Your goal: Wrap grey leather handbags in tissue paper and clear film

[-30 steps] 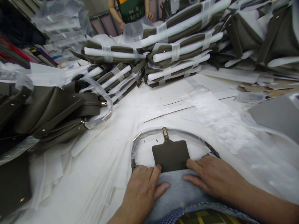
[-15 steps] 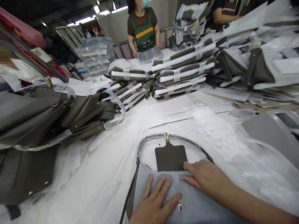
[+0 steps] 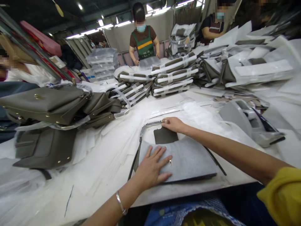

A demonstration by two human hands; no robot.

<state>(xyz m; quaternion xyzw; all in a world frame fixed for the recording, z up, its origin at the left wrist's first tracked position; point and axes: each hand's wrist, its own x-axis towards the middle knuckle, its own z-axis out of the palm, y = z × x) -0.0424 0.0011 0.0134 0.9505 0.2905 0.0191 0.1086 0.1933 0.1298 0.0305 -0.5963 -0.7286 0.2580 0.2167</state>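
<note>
A handbag (image 3: 178,157) lies flat on the white table, its front grey, with a small gold fitting (image 3: 170,162) in the middle. My left hand (image 3: 152,168) rests open on that front, fingers spread. Beyond the top edge, my right hand (image 3: 173,124) pinches the gold clasp (image 3: 164,121) at the top of the dark olive tab (image 3: 164,135), beside the arched handle (image 3: 147,125) wrapped in clear plastic. The fingers cover part of the clasp. A thin dark strap (image 3: 134,161) runs down the bag's left side.
Olive handbags (image 3: 47,103) are heaped on the left. Wrapped bags (image 3: 174,77) are stacked at the back, with more bags and white padding (image 3: 261,69) at the right. A grey tape dispenser (image 3: 244,121) stands right. Across the table is a co-worker in a green apron (image 3: 144,44).
My right hand has moved from the tab's lower right edge up to the clasp and closed on it. My left hand stays flat on the bag. The view has shifted back, showing more table.
</note>
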